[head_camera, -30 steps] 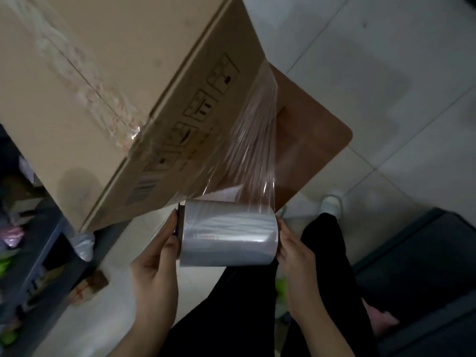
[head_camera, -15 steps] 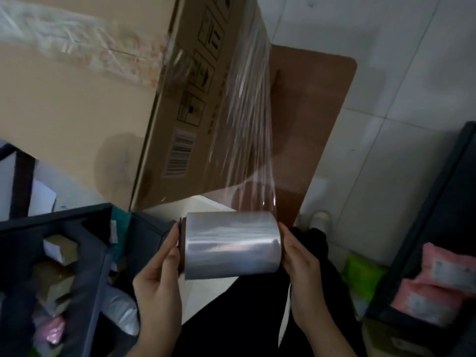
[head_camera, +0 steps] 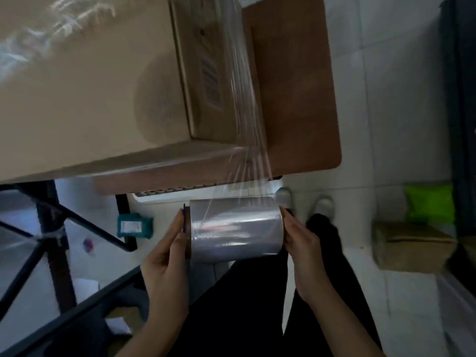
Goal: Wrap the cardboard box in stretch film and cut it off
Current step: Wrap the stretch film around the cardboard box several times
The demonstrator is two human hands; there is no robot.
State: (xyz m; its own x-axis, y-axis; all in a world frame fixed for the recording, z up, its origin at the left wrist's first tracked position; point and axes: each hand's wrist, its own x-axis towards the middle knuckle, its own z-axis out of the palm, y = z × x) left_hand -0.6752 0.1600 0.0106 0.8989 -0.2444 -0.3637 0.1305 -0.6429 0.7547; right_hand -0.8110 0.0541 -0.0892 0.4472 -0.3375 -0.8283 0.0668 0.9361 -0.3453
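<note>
The view has swung round the box [head_camera: 85, 99] corner; film [head_camera: 247, 140] stretches over its edge down to the roll [head_camera: 235, 229], left hand [head_camera: 167, 258] and right hand [head_camera: 300, 243] fingers pressed flat on its ends, open floor [head_camera: 386, 124] right.

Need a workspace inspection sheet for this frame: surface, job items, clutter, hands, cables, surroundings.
Surface: brown tabletop, box on it, black frame below.
Job's things: cardboard box; stretch film roll, film sheet taut from roll to box corner, uncut.
Clutter: teal packet, green bag, small carton on floor.
Hands: left hand and right hand press the roll's ends.
Cables: nothing seen.
Surroundings: white tiled floor; dark shelving at both sides.
</note>
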